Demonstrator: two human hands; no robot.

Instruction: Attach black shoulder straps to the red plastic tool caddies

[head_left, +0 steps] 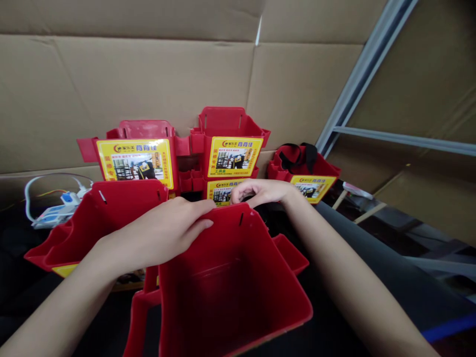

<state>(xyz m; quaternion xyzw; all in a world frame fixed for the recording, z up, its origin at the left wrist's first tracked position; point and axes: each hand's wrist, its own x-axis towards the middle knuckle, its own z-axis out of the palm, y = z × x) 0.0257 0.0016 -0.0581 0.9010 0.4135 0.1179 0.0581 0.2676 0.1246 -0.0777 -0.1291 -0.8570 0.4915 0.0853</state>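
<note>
On my feed: front red box [234, 282] up close, mouth facing me. Left hand [167, 230] grips its back rim; right hand [256, 192] curled behind it, fingertips hidden, can't tell grip. Beyond: labelled red boxes [235, 157], cardboard wall [148, 84].

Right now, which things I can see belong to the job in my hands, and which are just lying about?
Belong:
front red box
your left hand, holding it
your right hand, at its far side
other red boxes, probably, as they look alike

Seemingly just lying about or standing around:
power strip
cardboard wall
metal frame
</note>
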